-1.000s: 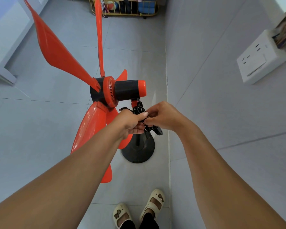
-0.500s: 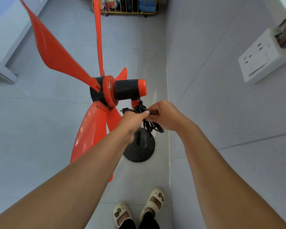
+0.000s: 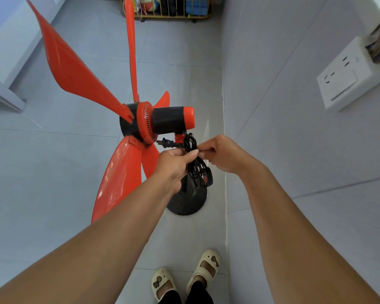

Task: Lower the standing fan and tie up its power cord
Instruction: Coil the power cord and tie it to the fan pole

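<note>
Since a second ago the coiled power cord [image 3: 194, 163] has been drawn out longer between the hands, and its plug [image 3: 166, 143] now pokes clear to the left, just under the motor housing [image 3: 172, 122]; before, it was buried in the bundle. The cord hangs in a black hank right beside the fan's neck, above the round black base [image 3: 188, 199] on the floor [image 3: 53, 172].

The left hand [image 3: 173, 166] is clenched around the hank from the left, thumb pressed across the strands. The right hand [image 3: 223, 153] pinches the same bundle from the right with its fingertips, touching the left thumb. An inline switch [image 3: 207, 178] dangles at the bottom of the loops.

The step in hand looks like the tying: the coil is gathered but not yet cinched. Whether the pole is already lowered cannot be judged from above. Next probably calls for wrapping the plug end around the hank's middle and tucking it through, keeping the left grip firm so the loops do not spill.

The orange blades [image 3: 79, 69] spread left and far; a white wall socket [image 3: 349, 77] sits on the wall at right.
</note>
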A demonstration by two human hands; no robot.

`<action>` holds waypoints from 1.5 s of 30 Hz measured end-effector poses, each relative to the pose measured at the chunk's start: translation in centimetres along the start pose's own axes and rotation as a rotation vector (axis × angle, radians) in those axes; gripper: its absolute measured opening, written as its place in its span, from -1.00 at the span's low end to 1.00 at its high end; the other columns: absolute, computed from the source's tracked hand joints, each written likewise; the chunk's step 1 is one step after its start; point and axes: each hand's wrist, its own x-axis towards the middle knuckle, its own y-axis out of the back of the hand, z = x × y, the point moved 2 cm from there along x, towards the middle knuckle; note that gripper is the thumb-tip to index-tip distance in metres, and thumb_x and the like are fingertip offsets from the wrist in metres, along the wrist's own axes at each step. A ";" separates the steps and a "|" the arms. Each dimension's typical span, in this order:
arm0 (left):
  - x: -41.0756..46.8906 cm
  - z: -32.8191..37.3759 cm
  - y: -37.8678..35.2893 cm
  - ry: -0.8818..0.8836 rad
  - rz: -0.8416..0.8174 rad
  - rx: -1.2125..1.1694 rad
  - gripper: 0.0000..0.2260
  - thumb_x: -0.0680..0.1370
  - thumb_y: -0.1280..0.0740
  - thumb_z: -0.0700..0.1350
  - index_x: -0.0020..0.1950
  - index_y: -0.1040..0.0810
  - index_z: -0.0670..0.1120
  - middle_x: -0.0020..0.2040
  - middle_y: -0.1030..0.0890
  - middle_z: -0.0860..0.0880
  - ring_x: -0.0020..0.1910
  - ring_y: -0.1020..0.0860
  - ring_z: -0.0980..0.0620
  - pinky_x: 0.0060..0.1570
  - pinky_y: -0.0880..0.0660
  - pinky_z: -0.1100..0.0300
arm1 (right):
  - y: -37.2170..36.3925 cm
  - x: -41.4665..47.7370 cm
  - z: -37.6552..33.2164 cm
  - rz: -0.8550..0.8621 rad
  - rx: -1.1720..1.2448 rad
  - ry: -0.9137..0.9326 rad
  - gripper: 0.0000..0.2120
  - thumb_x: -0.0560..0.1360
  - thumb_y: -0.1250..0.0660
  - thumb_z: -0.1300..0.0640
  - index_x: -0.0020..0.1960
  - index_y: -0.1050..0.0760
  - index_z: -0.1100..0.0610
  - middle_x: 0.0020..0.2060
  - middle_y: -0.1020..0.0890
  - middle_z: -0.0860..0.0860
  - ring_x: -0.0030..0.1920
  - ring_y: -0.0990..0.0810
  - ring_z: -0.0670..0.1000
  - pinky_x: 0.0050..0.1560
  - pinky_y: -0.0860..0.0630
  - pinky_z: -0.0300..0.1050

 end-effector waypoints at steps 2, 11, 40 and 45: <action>0.0 0.1 -0.1 0.008 0.034 0.015 -0.74 0.51 -0.40 -0.29 0.20 -0.59 -0.27 -0.02 -0.69 -0.16 -0.01 -0.67 -0.08 0.13 -0.59 0.05 | 0.1 -0.1 -0.1 -0.022 -0.039 -0.009 -0.82 0.59 -0.29 0.20 0.10 -0.65 0.15 -0.25 -0.57 0.05 -0.19 -0.50 -0.01 -0.23 -0.41 -0.29; -0.1 0.3 -0.4 0.050 0.051 0.032 -0.67 0.50 -0.42 -0.28 0.25 -0.55 -0.32 0.18 -0.63 -0.26 0.25 -0.56 -0.21 0.39 -0.38 -0.10 | -0.2 -0.6 -0.2 0.176 -0.124 -0.002 -0.81 0.44 -0.43 0.27 -0.05 -0.49 0.05 -0.12 -0.66 0.03 -0.16 -0.65 0.02 -0.21 -0.56 -0.21; 0.8 1.1 -0.2 0.072 -0.066 0.149 -0.75 0.59 -0.33 -0.21 0.19 -0.54 -0.35 -0.06 -0.64 -0.17 -0.04 -0.62 -0.10 0.18 -0.55 -0.05 | -0.2 -1.2 1.1 0.463 0.038 0.246 -0.94 0.45 -0.45 0.23 -0.10 -0.65 0.10 -0.23 -0.69 -0.12 -0.29 -0.70 -0.07 -0.08 -0.65 -0.05; 1.2 1.2 1.1 0.102 -0.143 0.187 -0.86 0.57 -0.36 -0.14 -0.15 -0.63 -0.14 -0.36 -0.66 -0.02 -0.39 -0.62 0.05 -0.22 -0.58 0.16 | -0.5 -1.2 1.4 0.474 0.074 0.275 -0.89 0.46 -0.43 0.30 -0.09 -0.68 0.14 -0.24 -0.70 -0.07 -0.18 -0.68 -0.07 0.03 -0.60 -0.17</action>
